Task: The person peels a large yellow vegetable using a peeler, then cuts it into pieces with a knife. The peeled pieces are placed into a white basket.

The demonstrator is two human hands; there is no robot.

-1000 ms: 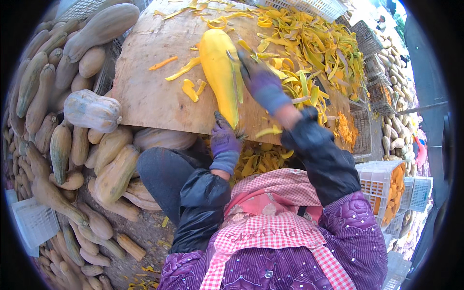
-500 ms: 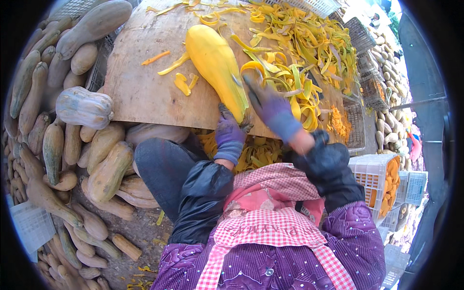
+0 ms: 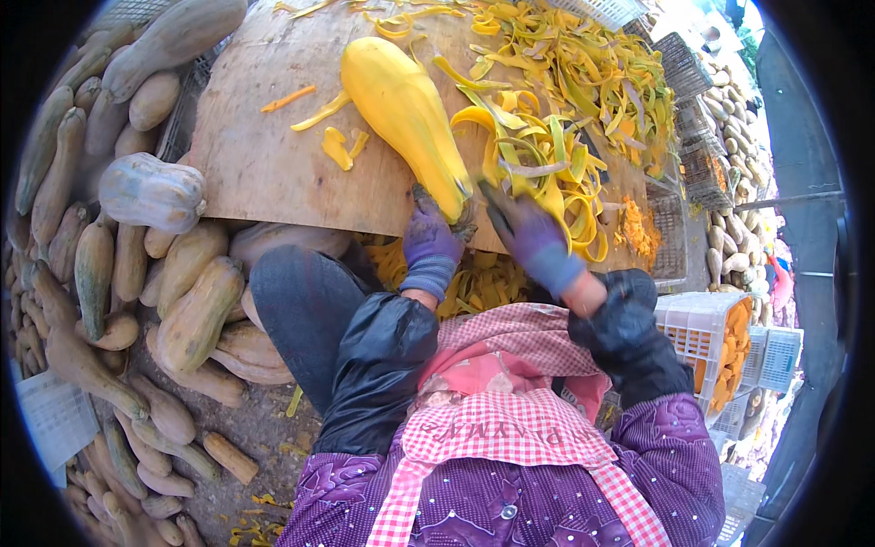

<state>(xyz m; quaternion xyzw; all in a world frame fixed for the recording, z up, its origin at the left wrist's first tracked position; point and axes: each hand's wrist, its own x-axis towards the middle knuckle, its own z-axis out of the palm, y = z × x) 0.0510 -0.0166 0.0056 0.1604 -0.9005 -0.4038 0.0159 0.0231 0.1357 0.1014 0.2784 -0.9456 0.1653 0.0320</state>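
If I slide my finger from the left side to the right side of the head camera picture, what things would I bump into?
Pile of unpeeled squash → wooden board → peeled yellow squash → left hand → right hand → heap of yellow peel strips → white plastic crate.

Wooden board carries peeled yellow squash, peel strips.

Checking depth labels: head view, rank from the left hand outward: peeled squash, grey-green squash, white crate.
1. Peeled squash: the left hand grips its near end on the board.
2. Grey-green squash: off the board's left edge, on the pile.
3. White crate: far right, past the right hand.
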